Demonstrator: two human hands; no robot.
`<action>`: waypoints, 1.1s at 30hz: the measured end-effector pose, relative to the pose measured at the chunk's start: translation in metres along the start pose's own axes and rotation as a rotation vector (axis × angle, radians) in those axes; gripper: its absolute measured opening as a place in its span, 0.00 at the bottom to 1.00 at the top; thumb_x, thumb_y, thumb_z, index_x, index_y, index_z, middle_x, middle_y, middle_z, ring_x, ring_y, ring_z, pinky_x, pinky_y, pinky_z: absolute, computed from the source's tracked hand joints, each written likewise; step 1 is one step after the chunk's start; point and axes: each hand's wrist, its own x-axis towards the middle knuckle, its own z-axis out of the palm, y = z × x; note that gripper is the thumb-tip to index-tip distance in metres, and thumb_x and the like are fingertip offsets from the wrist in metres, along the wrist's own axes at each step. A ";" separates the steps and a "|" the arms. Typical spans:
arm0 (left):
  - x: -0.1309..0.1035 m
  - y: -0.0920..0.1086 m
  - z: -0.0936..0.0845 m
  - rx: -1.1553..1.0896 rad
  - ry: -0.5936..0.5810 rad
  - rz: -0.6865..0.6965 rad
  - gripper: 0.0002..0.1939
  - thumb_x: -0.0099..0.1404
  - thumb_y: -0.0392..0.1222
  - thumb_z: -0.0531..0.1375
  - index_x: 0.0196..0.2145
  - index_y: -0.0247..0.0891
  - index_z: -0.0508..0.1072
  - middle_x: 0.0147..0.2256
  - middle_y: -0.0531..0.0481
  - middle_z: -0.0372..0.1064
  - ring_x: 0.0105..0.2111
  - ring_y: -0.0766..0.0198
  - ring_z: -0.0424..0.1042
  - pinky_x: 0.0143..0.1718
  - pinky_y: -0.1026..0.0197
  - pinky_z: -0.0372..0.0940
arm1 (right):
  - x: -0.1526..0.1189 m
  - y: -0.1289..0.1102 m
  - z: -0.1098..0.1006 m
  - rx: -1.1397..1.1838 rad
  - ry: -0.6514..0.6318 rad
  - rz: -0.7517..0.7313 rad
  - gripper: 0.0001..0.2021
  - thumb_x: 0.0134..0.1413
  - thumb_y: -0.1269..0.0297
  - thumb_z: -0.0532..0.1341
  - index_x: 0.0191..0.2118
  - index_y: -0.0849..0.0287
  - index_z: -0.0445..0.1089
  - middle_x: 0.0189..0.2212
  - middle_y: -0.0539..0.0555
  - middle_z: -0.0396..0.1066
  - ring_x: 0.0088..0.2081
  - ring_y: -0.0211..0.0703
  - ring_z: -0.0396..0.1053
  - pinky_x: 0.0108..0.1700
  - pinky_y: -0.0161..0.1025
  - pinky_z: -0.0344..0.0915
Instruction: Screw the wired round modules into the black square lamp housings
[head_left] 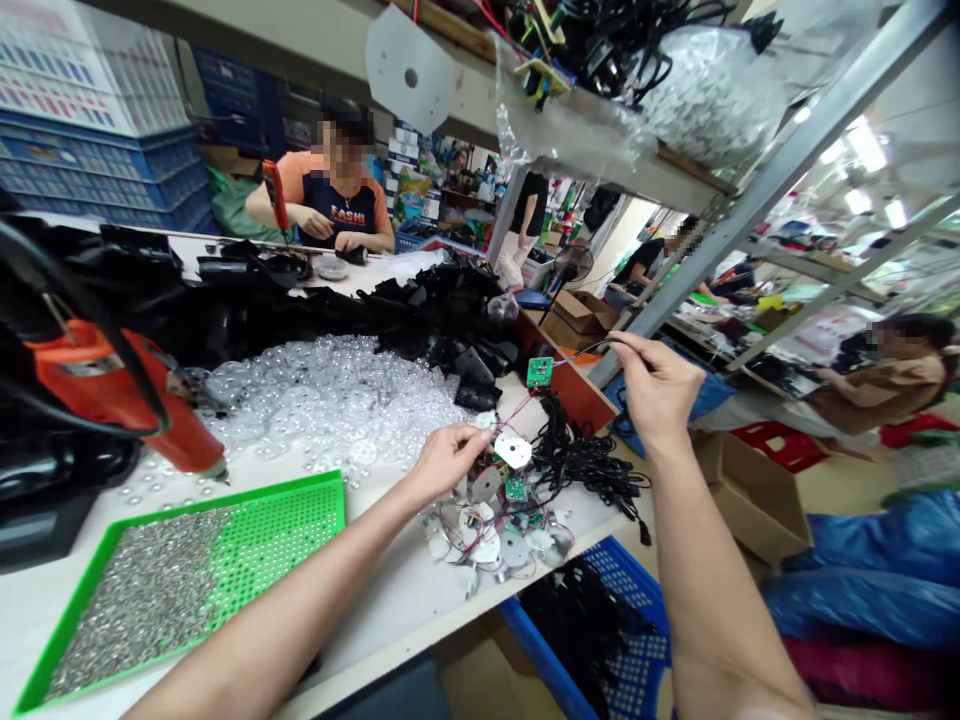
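Note:
My left hand (pixel 452 458) is closed on a round white plate (pixel 513 450), pinching near its left edge, above a pile of wired discs (pixel 487 535). Raised at the right, my right hand (pixel 660 385) pinches a thin dark cable (pixel 589 349). That cable leads to a small green circuit board (pixel 539 372), which hangs in the air between my hands. Red wires run from the board down toward the white plate. Just behind and right of the plate lies a heap of black cables (pixel 581 460).
Clear plastic parts (pixel 330 395) and black housings (pixel 420 310) cover the table's middle. A green tray of screws (pixel 150 590) and an orange electric screwdriver (pixel 127 400) are at left. A blue basket (pixel 551 660) stands below the edge. A person (pixel 341 190) works opposite.

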 end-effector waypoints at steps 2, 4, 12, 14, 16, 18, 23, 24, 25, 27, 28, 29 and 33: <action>0.002 -0.005 0.003 -0.022 -0.069 -0.001 0.27 0.70 0.56 0.44 0.30 0.36 0.76 0.24 0.53 0.69 0.25 0.65 0.67 0.29 0.66 0.60 | -0.001 -0.001 0.002 0.007 -0.005 -0.010 0.09 0.58 0.61 0.61 0.39 0.56 0.78 0.35 0.53 0.80 0.36 0.44 0.77 0.42 0.40 0.72; 0.001 -0.010 0.009 -0.023 -0.121 -0.008 0.24 0.68 0.55 0.49 0.26 0.37 0.74 0.21 0.55 0.67 0.24 0.65 0.66 0.28 0.66 0.60 | 0.000 -0.004 0.005 -0.007 -0.001 -0.029 0.09 0.58 0.61 0.61 0.39 0.56 0.78 0.35 0.54 0.79 0.36 0.43 0.77 0.42 0.40 0.72; 0.005 -0.006 0.028 -0.040 -0.067 -0.025 0.27 0.63 0.39 0.54 0.60 0.39 0.61 0.59 0.44 0.63 0.56 0.53 0.63 0.57 0.53 0.57 | -0.002 -0.021 0.014 0.001 -0.074 -0.248 0.10 0.60 0.59 0.59 0.40 0.55 0.78 0.28 0.52 0.77 0.27 0.38 0.73 0.31 0.34 0.68; 0.011 -0.004 0.031 -0.089 -0.147 0.013 0.29 0.60 0.37 0.55 0.60 0.40 0.62 0.56 0.47 0.67 0.52 0.55 0.68 0.55 0.55 0.60 | -0.002 -0.022 0.016 -0.002 -0.055 -0.249 0.11 0.61 0.59 0.59 0.39 0.55 0.78 0.28 0.51 0.77 0.27 0.38 0.73 0.31 0.34 0.68; 0.016 -0.004 0.035 -0.143 -0.219 0.023 0.30 0.61 0.37 0.54 0.62 0.40 0.60 0.50 0.49 0.73 0.44 0.58 0.73 0.48 0.58 0.65 | 0.000 -0.023 0.016 -0.018 0.001 -0.211 0.12 0.61 0.57 0.58 0.39 0.55 0.77 0.28 0.52 0.77 0.29 0.39 0.73 0.33 0.36 0.69; 0.019 -0.007 0.037 -0.190 -0.271 0.026 0.31 0.63 0.39 0.53 0.64 0.38 0.56 0.47 0.49 0.75 0.40 0.61 0.75 0.43 0.60 0.67 | 0.003 -0.023 0.014 -0.024 0.103 -0.156 0.12 0.61 0.56 0.58 0.39 0.55 0.77 0.28 0.52 0.76 0.29 0.40 0.73 0.34 0.37 0.69; 0.014 -0.019 0.034 -0.201 -0.349 0.045 0.25 0.65 0.42 0.54 0.59 0.39 0.65 0.50 0.47 0.74 0.44 0.61 0.74 0.44 0.62 0.66 | 0.012 -0.023 0.006 0.030 0.274 -0.143 0.12 0.59 0.56 0.60 0.39 0.56 0.77 0.26 0.51 0.74 0.26 0.40 0.71 0.32 0.39 0.68; 0.012 -0.021 0.032 -0.182 -0.353 0.047 0.24 0.64 0.42 0.55 0.58 0.40 0.66 0.50 0.47 0.73 0.44 0.61 0.74 0.44 0.62 0.66 | 0.014 -0.022 0.006 0.041 0.282 -0.142 0.12 0.59 0.56 0.60 0.39 0.56 0.77 0.26 0.52 0.74 0.26 0.40 0.71 0.33 0.39 0.68; 0.010 -0.022 0.031 -0.160 -0.355 0.048 0.25 0.62 0.42 0.58 0.58 0.41 0.67 0.49 0.48 0.74 0.44 0.60 0.74 0.44 0.61 0.66 | 0.015 -0.022 0.005 0.047 0.283 -0.133 0.12 0.59 0.56 0.60 0.39 0.56 0.77 0.27 0.52 0.74 0.27 0.40 0.71 0.33 0.39 0.68; 0.006 -0.022 0.031 -0.108 -0.350 0.044 0.27 0.58 0.43 0.62 0.56 0.43 0.69 0.46 0.49 0.75 0.43 0.58 0.74 0.45 0.60 0.65 | 0.015 -0.021 0.006 0.044 0.274 -0.101 0.13 0.59 0.55 0.60 0.38 0.57 0.77 0.26 0.52 0.74 0.27 0.40 0.70 0.33 0.39 0.68; 0.004 -0.020 0.032 -0.079 -0.338 0.035 0.27 0.57 0.45 0.63 0.55 0.43 0.70 0.45 0.50 0.75 0.43 0.57 0.73 0.45 0.59 0.65 | 0.015 -0.021 0.007 0.043 0.272 -0.089 0.14 0.58 0.54 0.60 0.38 0.57 0.77 0.26 0.51 0.74 0.27 0.39 0.70 0.33 0.38 0.68; 0.002 -0.019 0.034 -0.050 -0.319 0.022 0.27 0.56 0.47 0.64 0.54 0.43 0.71 0.44 0.49 0.75 0.44 0.55 0.73 0.47 0.58 0.64 | 0.014 -0.021 0.008 0.046 0.273 -0.084 0.14 0.58 0.54 0.60 0.38 0.58 0.77 0.26 0.51 0.74 0.26 0.39 0.70 0.33 0.38 0.67; -0.005 -0.009 0.043 0.038 -0.212 -0.039 0.26 0.59 0.53 0.61 0.53 0.40 0.72 0.49 0.42 0.72 0.52 0.46 0.66 0.55 0.48 0.58 | 0.012 -0.023 0.010 0.073 0.295 -0.076 0.14 0.57 0.54 0.61 0.38 0.59 0.78 0.25 0.51 0.74 0.25 0.38 0.69 0.33 0.38 0.67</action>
